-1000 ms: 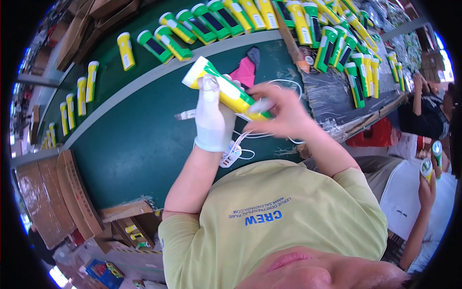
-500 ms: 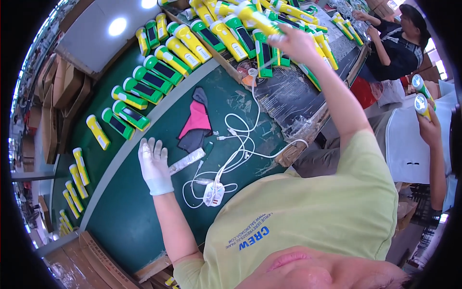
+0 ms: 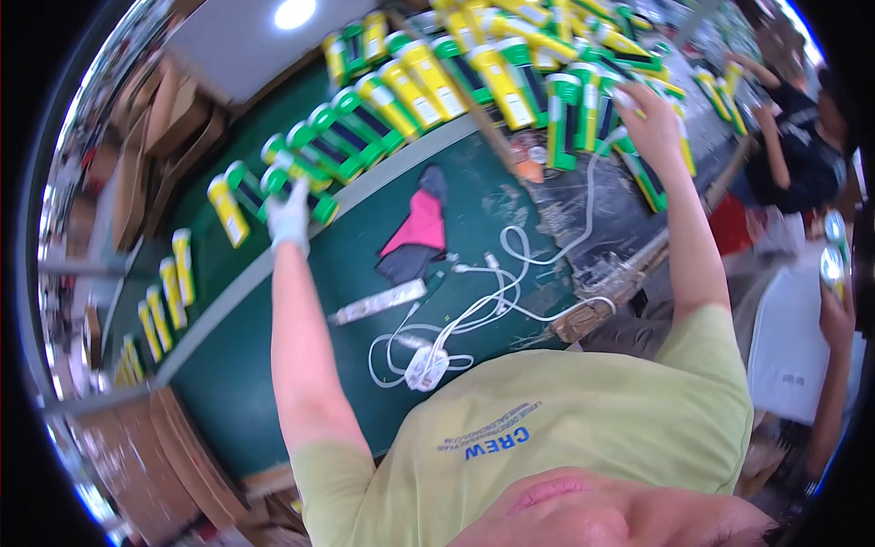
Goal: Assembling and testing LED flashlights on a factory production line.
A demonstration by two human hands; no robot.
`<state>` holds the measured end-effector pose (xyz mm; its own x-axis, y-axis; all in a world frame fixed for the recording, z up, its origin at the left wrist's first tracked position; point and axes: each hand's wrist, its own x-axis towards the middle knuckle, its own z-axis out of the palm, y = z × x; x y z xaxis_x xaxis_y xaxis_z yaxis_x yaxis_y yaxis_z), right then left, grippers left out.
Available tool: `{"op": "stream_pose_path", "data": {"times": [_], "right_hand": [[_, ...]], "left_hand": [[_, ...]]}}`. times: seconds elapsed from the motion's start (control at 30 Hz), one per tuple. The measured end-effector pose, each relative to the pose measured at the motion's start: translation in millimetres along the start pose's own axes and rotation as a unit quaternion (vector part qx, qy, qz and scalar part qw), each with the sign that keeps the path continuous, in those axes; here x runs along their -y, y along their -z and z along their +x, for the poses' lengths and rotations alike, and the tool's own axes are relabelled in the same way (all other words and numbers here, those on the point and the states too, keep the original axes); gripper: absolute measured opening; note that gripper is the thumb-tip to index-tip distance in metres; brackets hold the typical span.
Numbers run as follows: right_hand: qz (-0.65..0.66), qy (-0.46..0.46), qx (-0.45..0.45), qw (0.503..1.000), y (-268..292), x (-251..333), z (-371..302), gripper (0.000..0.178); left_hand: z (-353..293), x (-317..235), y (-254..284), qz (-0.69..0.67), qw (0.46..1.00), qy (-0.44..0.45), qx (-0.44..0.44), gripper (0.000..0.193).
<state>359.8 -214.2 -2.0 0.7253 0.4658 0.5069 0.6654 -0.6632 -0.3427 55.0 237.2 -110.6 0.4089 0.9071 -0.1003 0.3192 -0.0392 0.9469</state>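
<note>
My left hand (image 3: 290, 219), in a white glove, has its fingers around a green flashlight (image 3: 324, 210) with a dark panel, in the row on the left side of the green table (image 3: 351, 228). Part of this flashlight is hidden under the glove. My bare right hand (image 3: 649, 128) is over the front of a heap of yellow and green flashlights (image 3: 524, 77) at the far right. Its fingers are bent but apart, and I see no flashlight lifted in them. Beside the hand, a green flashlight (image 3: 562, 123) leans at the heap's near edge.
On the table lie a pink and grey cloth (image 3: 419, 228), a silvery strip (image 3: 378, 302) and white cables running to a white power strip (image 3: 426, 367). A grey rail (image 3: 241, 294) crosses the tabletop. Cardboard boxes (image 3: 137, 456) stand at left. Two people work at right, one holding flashlights (image 3: 831, 264).
My left hand has moved forward from the bare tabletop onto a flashlight in the row. The yellow flashlight has left my right hand, which has come lower. The view has shifted.
</note>
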Motion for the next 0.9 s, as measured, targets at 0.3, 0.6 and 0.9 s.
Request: {"op": "stream_pose_path", "data": {"times": [0.3, 0.6, 0.9], "right_hand": [[0.183, 0.113, 0.065, 0.974, 1.0, 105.8, -81.7, 0.018], [0.533, 0.088, 0.251, 0.804, -44.4, 205.0, -86.7, 0.06], [0.831, -0.153, 0.356, 0.399, -52.9, 176.0, -77.4, 0.053]], "left_hand": [[-91.8, -44.9, -13.1, 0.181, 0.947, -0.263, 0.016, 0.041], [-190.0, -106.5, 37.5, 0.263, 0.835, -0.345, 0.337, 0.053], [-159.8, -35.3, 98.2, -0.022, 0.958, -0.016, 0.287, 0.046]]}}
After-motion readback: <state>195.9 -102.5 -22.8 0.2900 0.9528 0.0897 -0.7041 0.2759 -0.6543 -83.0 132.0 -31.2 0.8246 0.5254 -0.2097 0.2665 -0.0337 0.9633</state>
